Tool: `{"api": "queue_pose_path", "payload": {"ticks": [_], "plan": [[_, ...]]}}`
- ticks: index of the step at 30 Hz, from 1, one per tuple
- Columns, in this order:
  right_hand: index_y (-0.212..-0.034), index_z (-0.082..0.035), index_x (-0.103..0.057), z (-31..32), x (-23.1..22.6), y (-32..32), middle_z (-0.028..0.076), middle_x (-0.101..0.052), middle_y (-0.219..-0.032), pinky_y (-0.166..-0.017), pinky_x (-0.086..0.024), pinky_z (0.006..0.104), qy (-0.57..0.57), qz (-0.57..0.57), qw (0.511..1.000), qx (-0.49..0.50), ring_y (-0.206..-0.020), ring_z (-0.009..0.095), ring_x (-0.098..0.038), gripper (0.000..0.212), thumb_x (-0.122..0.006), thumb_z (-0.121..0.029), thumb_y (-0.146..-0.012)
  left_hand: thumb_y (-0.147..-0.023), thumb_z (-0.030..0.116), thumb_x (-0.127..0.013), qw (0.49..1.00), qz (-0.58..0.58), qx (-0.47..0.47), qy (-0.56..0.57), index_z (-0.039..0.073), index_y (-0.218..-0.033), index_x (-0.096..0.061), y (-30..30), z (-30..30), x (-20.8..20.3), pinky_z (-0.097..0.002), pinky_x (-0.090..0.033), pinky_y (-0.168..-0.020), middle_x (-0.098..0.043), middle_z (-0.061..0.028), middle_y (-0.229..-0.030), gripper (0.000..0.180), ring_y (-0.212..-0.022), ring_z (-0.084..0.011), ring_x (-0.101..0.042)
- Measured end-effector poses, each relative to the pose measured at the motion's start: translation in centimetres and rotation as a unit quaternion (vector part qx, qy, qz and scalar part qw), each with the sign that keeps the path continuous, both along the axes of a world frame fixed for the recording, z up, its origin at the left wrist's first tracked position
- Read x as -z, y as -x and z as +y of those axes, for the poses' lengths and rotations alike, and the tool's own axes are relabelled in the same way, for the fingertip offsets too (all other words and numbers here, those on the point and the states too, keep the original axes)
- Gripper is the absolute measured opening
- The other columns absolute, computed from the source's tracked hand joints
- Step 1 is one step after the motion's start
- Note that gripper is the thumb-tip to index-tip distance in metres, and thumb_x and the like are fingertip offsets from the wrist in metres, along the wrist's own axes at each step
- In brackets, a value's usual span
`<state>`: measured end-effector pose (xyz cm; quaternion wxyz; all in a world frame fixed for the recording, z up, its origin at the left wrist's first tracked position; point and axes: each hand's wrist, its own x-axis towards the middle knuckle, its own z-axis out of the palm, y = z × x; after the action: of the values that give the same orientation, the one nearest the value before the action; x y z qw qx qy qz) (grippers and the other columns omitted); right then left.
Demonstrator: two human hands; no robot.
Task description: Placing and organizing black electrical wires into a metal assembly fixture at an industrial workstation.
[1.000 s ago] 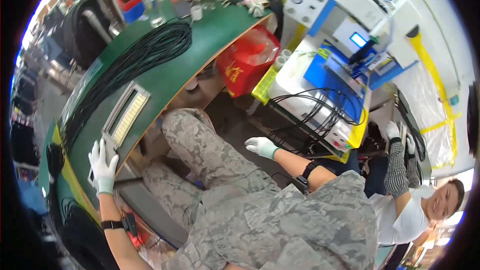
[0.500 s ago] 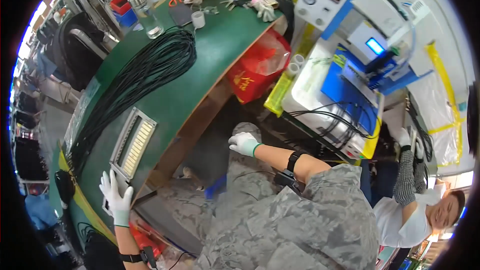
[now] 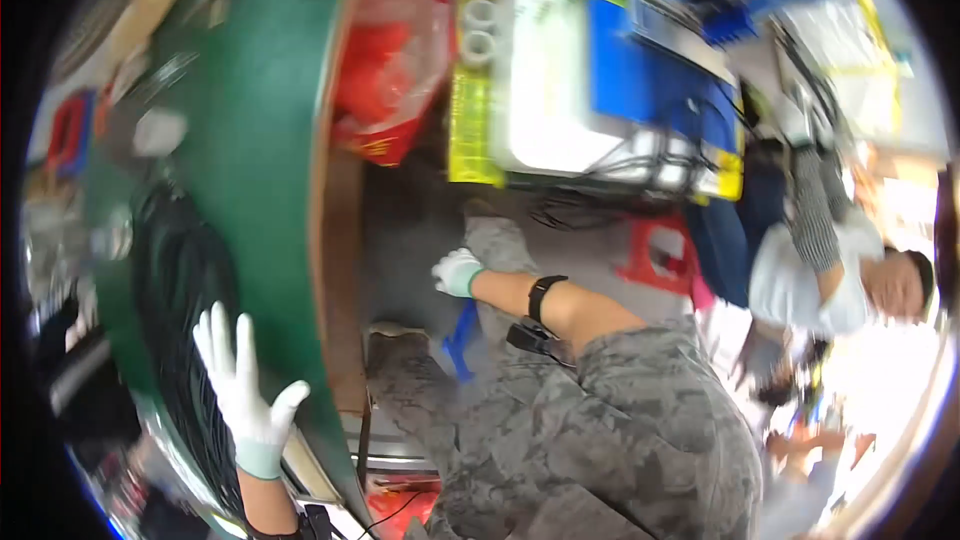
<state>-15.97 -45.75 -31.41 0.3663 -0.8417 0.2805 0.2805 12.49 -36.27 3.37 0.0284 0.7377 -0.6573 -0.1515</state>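
My left hand (image 3: 245,390), in a white glove, is open with its fingers spread and thumb out. It is over the green table (image 3: 270,140), beside a long bundle of black cables (image 3: 185,260). A pale framed tray (image 3: 308,468) shows in part next to my left wrist. My right hand (image 3: 457,273), also gloved in white, hangs away from the table above the floor, near my leg in grey camouflage cloth. Its fingers are curled in, and nothing shows in them.
A red plastic bag (image 3: 385,70) hangs by the table edge. To its right stands a white case (image 3: 540,70) with blue sheets and black cables on top. A red stool (image 3: 657,250) is beyond my right arm. Another person (image 3: 815,275) is at the right.
The whole view has swung right and blurred, so table and cables sit further left. My left hand has come off the framed tray's end. My right hand's fingers look more curled.
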Motion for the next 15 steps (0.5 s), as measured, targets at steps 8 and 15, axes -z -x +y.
{"api": "queue_pose_path", "payload": {"ticks": [8,15], "plan": [[-0.103,-0.013,-0.067,-3.0,-2.4,9.7,0.012,-0.067,-0.102,-0.087,-0.047,0.0457,0.086,0.029,0.897,0.432,-0.100,0.033,-0.061,0.028,-0.055,-0.031,-0.086,-0.086,0.067,-0.046,0.984,-0.093,0.152,0.010,0.002,-0.145,-0.036,-4.0,-9.7,7.4,-0.0593,-0.011,-0.114,-0.026,-0.0237,-0.153,0.088,-0.141,-0.0479,-0.018],[-0.124,-0.013,-0.059,13.5,2.3,22.8,0.015,-0.061,-0.124,-0.098,-0.044,0.0431,-0.093,0.269,0.875,0.392,-0.115,0.034,-0.057,0.047,-0.045,-0.047,-0.095,-0.089,0.067,-0.044,0.981,-0.160,0.111,-0.008,0.004,-0.146,-0.034,-1.2,-6.2,9.1,-0.0656,-0.007,-0.112,-0.023,-0.0251,-0.154,0.087,-0.141,-0.0505,-0.016]]}}
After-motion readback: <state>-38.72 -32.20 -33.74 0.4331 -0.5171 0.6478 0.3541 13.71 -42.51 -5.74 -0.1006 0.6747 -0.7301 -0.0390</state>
